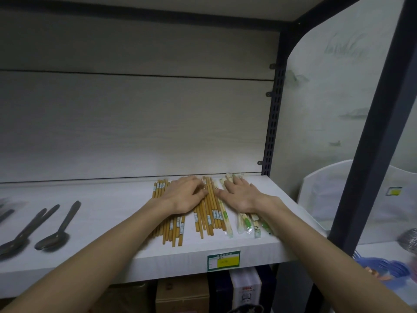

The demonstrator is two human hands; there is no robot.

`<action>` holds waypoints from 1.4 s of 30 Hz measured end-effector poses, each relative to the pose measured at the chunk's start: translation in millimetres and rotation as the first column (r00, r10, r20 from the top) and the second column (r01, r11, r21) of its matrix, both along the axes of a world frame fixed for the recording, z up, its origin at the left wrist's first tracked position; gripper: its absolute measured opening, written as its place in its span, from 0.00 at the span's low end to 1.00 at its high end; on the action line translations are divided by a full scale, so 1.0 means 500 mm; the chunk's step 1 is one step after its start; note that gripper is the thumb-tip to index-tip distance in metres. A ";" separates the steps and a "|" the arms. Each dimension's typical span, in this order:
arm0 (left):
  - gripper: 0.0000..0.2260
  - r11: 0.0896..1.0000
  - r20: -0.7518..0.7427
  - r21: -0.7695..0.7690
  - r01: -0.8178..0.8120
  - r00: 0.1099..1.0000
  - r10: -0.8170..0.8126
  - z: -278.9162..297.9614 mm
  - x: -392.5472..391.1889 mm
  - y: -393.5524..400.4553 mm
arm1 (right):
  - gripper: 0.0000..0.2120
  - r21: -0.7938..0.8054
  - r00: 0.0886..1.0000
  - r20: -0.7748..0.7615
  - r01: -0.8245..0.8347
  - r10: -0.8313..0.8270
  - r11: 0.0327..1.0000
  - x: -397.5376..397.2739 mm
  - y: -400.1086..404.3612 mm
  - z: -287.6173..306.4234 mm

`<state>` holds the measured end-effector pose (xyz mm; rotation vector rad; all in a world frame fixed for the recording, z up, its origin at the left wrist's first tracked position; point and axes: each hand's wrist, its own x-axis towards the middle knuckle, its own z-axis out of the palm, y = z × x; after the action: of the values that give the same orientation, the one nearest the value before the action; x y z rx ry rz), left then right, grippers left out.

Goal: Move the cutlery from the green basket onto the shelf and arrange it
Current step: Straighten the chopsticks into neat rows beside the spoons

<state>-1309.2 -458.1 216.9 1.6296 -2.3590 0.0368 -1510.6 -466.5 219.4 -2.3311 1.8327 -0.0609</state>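
Note:
Several brown wooden chopsticks (208,219) with small paper labels lie in rows on the white shelf (108,213). My left hand (184,195) rests flat on the left group, fingers bent slightly against the middle sticks. My right hand (240,194) lies flat with spread fingers on the pale wrapped chopsticks (248,224) at the right end. Dark metal spoons (57,231) lie on the left part of the shelf. The green basket is out of view.
A dark metal upright (274,123) and a black frame post (370,154) bound the shelf on the right. A green and yellow price tag (223,260) sits on the shelf's front edge. Boxes (182,294) stand below. Blue items (381,267) lie on the neighbouring shelf.

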 end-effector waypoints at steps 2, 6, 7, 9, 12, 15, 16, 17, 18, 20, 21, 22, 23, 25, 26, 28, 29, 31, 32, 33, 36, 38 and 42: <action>0.19 1.000 -0.017 -0.001 -0.003 1.000 0.003 -0.009 0.002 0.000 | 0.36 -0.004 1.000 -0.002 0.017 -0.017 1.000 0.005 -0.002 0.009; 0.19 1.000 -0.049 -0.029 -0.013 0.999 0.011 -0.014 0.005 -0.004 | 0.24 -0.272 0.997 0.035 -0.055 0.067 0.961 0.033 0.003 0.029; 0.19 0.999 -0.057 -0.040 -0.023 0.998 0.021 -0.012 0.006 -0.005 | 0.20 -0.295 0.995 0.058 -0.062 0.082 0.953 0.042 0.005 0.030; 0.17 0.997 -0.075 -0.062 -0.050 0.996 0.046 -0.009 0.011 -0.007 | 0.17 -0.293 0.996 0.078 -0.026 0.051 0.956 0.057 0.004 0.033; 0.16 0.996 -0.069 -0.058 -0.068 0.996 0.063 -0.005 0.017 -0.009 | 0.16 -0.228 0.994 0.107 0.049 -0.025 0.973 0.068 -0.006 0.054; 0.16 0.997 -0.055 -0.046 -0.061 0.997 0.059 -0.005 0.019 -0.011 | 0.16 -0.050 0.989 0.133 0.070 -0.063 0.996 0.069 -0.022 0.080; 0.17 0.997 -0.057 -0.047 -0.058 0.997 0.055 -0.005 0.020 -0.012 | 0.16 -0.004 0.989 0.128 0.073 -0.072 0.997 0.070 -0.029 0.086; 0.17 0.997 -0.058 -0.047 -0.054 0.997 0.051 -0.005 0.020 -0.013 | 0.16 0.034 0.989 0.122 0.079 -0.082 0.996 0.072 -0.036 0.091; 0.18 0.998 -0.059 -0.046 -0.048 0.997 0.045 -0.005 0.020 -0.013 | 0.16 0.068 0.990 0.112 0.083 -0.091 0.994 0.074 -0.042 0.095; 0.20 0.999 -0.059 -0.036 -0.031 0.998 0.029 -0.005 0.021 -0.013 | 0.15 0.136 0.990 0.097 0.089 -0.103 0.987 0.081 -0.048 0.104; 0.21 0.999 -0.053 -0.028 -0.021 0.998 0.020 -0.005 0.021 -0.013 | 0.14 0.166 0.989 0.097 0.095 -0.112 0.981 0.084 -0.049 0.109; 0.20 1.000 -0.045 -0.024 -0.011 0.999 0.010 -0.005 0.021 -0.013 | 0.12 0.196 0.987 0.102 0.101 -0.122 0.975 0.087 -0.050 0.113; 0.19 1.000 -0.038 -0.021 -0.001 0.999 0.000 -0.005 0.021 -0.012 | 0.10 0.222 0.986 0.107 0.104 -0.131 0.969 0.091 -0.051 0.116; 0.18 1.000 -0.034 -0.016 0.014 0.999 -0.014 -0.003 0.022 -0.012 | 0.09 0.259 0.985 0.093 0.117 -0.145 0.959 0.100 -0.054 0.117; 0.18 1.000 -0.035 -0.014 0.017 0.999 -0.018 -0.003 0.022 -0.012 | 0.09 0.270 0.986 0.075 0.127 -0.152 0.955 0.105 -0.055 0.117; 0.18 1.000 -0.029 -0.011 0.023 0.999 -0.024 -0.003 0.023 -0.011 | 0.09 0.285 0.987 0.024 0.144 -0.157 0.948 0.116 -0.059 0.119; 0.18 1.000 -0.026 -0.009 0.025 0.999 -0.026 -0.003 0.024 -0.011 | 0.09 0.299 0.989 -0.004 0.143 -0.149 0.943 0.120 -0.060 0.121; 0.18 1.000 -0.031 0.000 0.028 0.999 -0.028 -0.003 0.027 -0.011 | 0.09 0.330 0.990 -0.054 0.141 -0.130 0.933 0.130 -0.058 0.125; 0.18 1.000 -0.039 0.002 0.030 0.999 -0.030 -0.004 0.029 -0.011 | 0.09 0.333 0.990 -0.069 0.141 -0.125 0.932 0.133 -0.056 0.126; 0.18 1.000 -0.047 0.006 0.030 0.998 -0.030 -0.004 0.031 -0.011 | 0.08 0.330 0.989 -0.075 0.142 -0.124 0.933 0.135 -0.054 0.125; 0.17 0.999 -0.063 0.012 0.029 0.998 -0.029 -0.005 0.036 -0.015 | 0.10 0.250 0.992 -0.069 0.124 -0.110 0.960 0.140 -0.044 0.113; 0.17 0.999 -0.086 0.020 0.029 0.996 -0.027 -0.008 0.040 -0.016 | 0.13 0.179 0.993 -0.073 0.104 -0.092 0.978 0.138 -0.040 0.108; 0.17 0.999 -0.155 0.039 0.023 0.988 -0.017 -0.008 0.046 -0.017 | 0.13 0.237 0.988 0.126 0.061 -0.093 0.970 0.112 -0.040 0.115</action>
<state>-1286.4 -466.6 213.1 1.5667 -2.2720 -0.1368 -1454.6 -486.7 277.0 -2.0460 1.7598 -0.0135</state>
